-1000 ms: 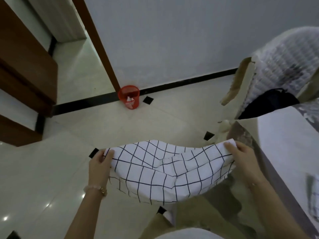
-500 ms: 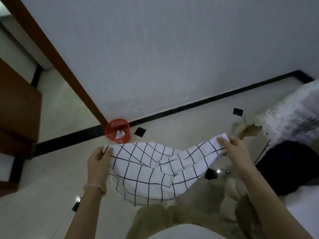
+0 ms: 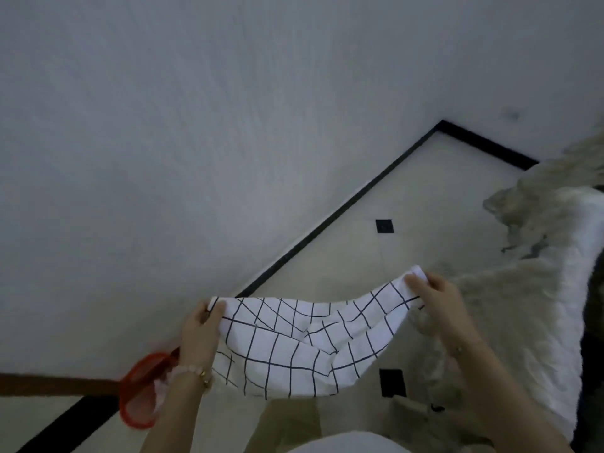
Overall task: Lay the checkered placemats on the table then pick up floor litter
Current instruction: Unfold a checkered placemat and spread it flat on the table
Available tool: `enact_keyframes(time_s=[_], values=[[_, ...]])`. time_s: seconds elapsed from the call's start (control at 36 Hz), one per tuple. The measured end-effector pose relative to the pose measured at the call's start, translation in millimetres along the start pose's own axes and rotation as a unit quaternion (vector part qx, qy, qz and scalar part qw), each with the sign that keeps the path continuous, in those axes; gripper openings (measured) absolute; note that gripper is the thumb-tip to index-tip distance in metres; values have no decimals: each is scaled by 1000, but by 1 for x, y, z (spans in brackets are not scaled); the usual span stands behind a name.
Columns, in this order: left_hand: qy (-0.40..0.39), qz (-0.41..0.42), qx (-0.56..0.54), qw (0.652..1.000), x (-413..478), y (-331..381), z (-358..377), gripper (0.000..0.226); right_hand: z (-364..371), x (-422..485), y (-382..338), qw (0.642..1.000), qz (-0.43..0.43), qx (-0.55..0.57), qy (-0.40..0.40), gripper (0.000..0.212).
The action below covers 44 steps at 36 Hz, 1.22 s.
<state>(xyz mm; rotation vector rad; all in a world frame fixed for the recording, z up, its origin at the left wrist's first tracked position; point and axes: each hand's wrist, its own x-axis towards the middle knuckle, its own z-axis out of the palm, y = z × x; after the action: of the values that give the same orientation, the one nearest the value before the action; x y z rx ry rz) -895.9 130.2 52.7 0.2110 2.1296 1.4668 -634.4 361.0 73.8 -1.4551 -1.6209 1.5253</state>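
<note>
White cloth with a thin black grid, the checkered placemat [image 3: 304,341], hangs in the air between two raised hands and sags in the middle, above the pale tiled floor [image 3: 425,204]. The left hand [image 3: 199,328] pinches the placemat's left top corner, thumb over the hem and fingers curled behind; a beaded bracelet [image 3: 192,374] circles that wrist. The right hand [image 3: 434,295] pinches the opposite corner higher up, fingers pressed together on the fabric. Both forearms reach forward from the bottom edge of the view. Bare tiles lie open between the placemat and the black baseboard [image 3: 330,223] along the grey wall [image 3: 196,125]. A red mesh bin [image 3: 140,397] stands on the floor near the wall, partly hidden behind the left wrist. At the right edge a pale furry cover [image 3: 529,305] is blurred and cut off.
</note>
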Motion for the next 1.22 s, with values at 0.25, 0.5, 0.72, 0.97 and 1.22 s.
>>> enact_keyframes(time_s=[0.25,0.5,0.72,0.97,1.22], values=[[-134,103,60,984,152,123,102,12,-15,98,-54,988,-5,43,146,28],[-217,108,85,966,239,171,240,14,-53,205,-41,973,40,76,213,20],[-253,153,69,953,298,254,383,15,-138,318,-69,960,34,68,271,18],[-330,205,66,919,328,338,565,15,-252,396,-106,912,14,114,393,14],[-472,227,95,847,327,387,772,12,-333,436,-112,855,25,100,509,17]])
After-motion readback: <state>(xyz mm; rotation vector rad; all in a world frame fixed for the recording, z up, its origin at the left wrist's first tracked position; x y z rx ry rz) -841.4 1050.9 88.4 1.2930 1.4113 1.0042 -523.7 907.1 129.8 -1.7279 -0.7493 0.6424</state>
